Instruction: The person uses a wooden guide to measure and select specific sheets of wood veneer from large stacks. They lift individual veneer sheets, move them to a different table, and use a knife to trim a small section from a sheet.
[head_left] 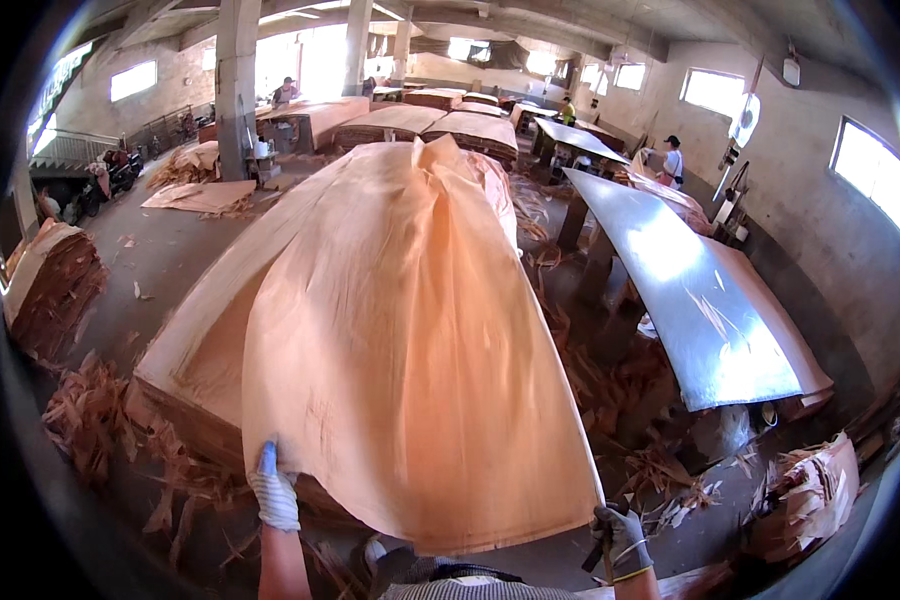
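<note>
A large, thin orange-tan wood veneer sheet (350, 400) stretches away in front of me, its middle raised in a long fold. My left hand (273, 490), in a pale striped glove with blue fingertips, grips its near left edge. At the near right corner my right hand (622, 535), in a dark grey glove, is closed on the same sheet. A dark, narrow tool-like piece shows beside the right fingers; its kind is unclear. Beneath the lifted sheet lies a stack of veneer (185, 375), mostly covered.
A shiny metal-topped table (670, 270) stands to the right. Torn veneer scraps (90, 410) litter the floor on both sides. A veneer pile (55, 285) sits at left, near a concrete pillar (237, 90). Further stacks (470, 130) and a person (670, 160) are farther back.
</note>
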### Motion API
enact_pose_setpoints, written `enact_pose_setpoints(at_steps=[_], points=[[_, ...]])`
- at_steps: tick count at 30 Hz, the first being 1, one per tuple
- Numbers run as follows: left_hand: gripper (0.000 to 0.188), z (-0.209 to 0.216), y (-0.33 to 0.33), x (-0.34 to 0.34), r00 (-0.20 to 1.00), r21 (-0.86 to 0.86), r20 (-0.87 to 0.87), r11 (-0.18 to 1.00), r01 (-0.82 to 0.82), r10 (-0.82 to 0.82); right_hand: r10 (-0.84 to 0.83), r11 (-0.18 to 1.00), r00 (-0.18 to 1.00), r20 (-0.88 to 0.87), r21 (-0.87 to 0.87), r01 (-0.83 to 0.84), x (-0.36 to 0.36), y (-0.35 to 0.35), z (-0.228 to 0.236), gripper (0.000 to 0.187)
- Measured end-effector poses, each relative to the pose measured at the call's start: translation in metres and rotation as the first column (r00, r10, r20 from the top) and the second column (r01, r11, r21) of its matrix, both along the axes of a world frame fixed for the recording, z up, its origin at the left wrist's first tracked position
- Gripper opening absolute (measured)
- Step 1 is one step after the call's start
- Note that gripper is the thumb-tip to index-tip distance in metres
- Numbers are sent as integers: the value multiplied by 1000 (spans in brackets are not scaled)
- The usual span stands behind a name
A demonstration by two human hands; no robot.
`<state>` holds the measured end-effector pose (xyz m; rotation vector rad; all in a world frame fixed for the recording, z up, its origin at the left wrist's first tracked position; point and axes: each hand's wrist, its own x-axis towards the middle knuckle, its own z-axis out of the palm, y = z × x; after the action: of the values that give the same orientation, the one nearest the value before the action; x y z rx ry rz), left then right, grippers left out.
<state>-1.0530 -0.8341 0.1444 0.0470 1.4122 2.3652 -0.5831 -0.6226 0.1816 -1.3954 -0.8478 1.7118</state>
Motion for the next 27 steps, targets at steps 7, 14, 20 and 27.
enact_pose_setpoints(at_steps=[7,14,20,27], points=[[39,28,76,132,995,98,-76,993,-59,66,-27,998,993,112,-51,33,167,32,-35,9],[35,28,193,222,989,59,-18,987,149,-149,-178,984,975,137,31,175,253,75,-6,13],[28,15,318,297,974,35,40,974,223,-224,-276,941,943,189,254,224,338,185,-35,10],[30,-9,502,406,923,66,98,928,366,-371,-360,912,877,317,316,260,448,342,-6,11]])
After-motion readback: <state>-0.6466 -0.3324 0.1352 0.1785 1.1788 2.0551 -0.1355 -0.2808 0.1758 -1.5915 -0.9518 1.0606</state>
